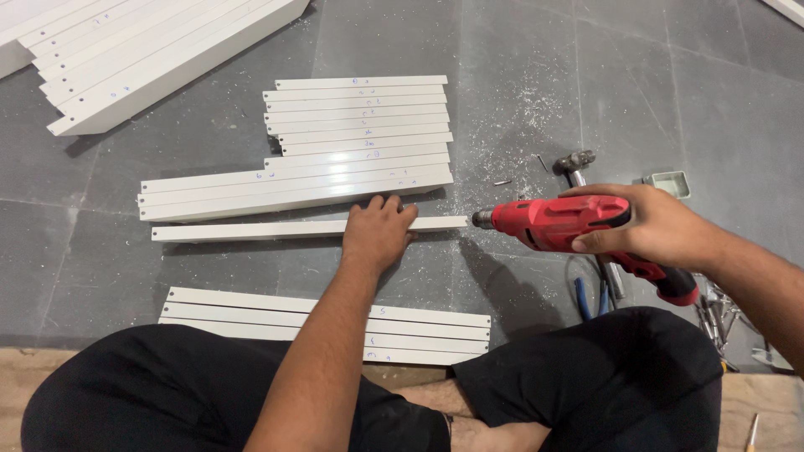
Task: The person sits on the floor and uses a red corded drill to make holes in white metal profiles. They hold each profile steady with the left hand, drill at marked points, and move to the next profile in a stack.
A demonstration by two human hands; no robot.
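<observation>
Pinning: left hand (378,232) lay flat on strip (308,228), fingers spread.
Drill (557,223): clamped in right hand (649,226), bit at strip's right end, along its axis.

Glossy red plastic drill (559,223); matt white bar (285,228)

Grey tiled floor (519,75) with pale grout lines, white dust, a wooden strip (25,377) along the near edge
</observation>
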